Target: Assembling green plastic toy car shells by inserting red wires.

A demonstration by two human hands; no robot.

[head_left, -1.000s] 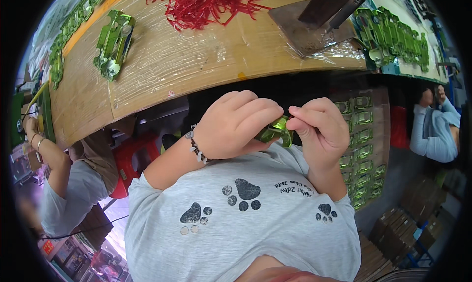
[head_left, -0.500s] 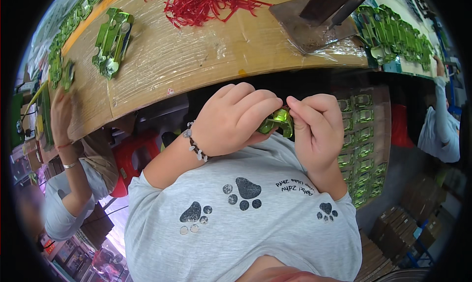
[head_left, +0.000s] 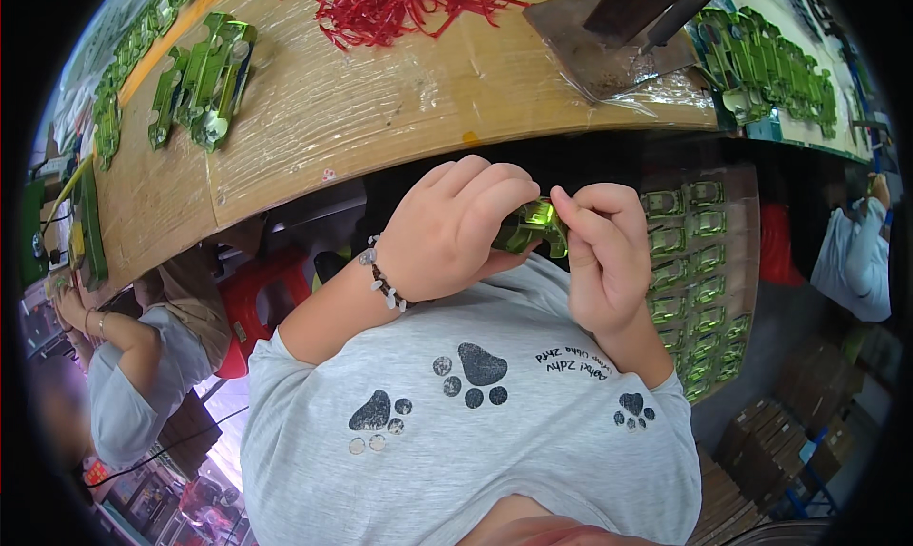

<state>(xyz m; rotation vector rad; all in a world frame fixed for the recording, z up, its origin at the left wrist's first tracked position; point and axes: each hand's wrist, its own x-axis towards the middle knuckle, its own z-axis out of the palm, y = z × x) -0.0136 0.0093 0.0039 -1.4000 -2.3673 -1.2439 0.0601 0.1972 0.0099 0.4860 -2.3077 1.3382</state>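
Note:
A shiny, translucent green plastic part is held in front of my grey shirt, just off the near table edge. My left hand wraps round its left side, with the fingers curled over and hiding much of it. My right hand is closed at the part's right edge, thumb and finger pinched against it. Whether something thin sits between those right fingertips cannot be made out. A beaded bracelet circles my left wrist.
Red strips are heaped on the table. Similar green parts lie at left, more at right by a metal stand. A sheet of green parts is below right. Co-workers sit on both sides.
The left co-worker's hand has drawn back from the table, and a green part now lies against the left group. My hands stay nearly in place; the held part has tilted slightly.

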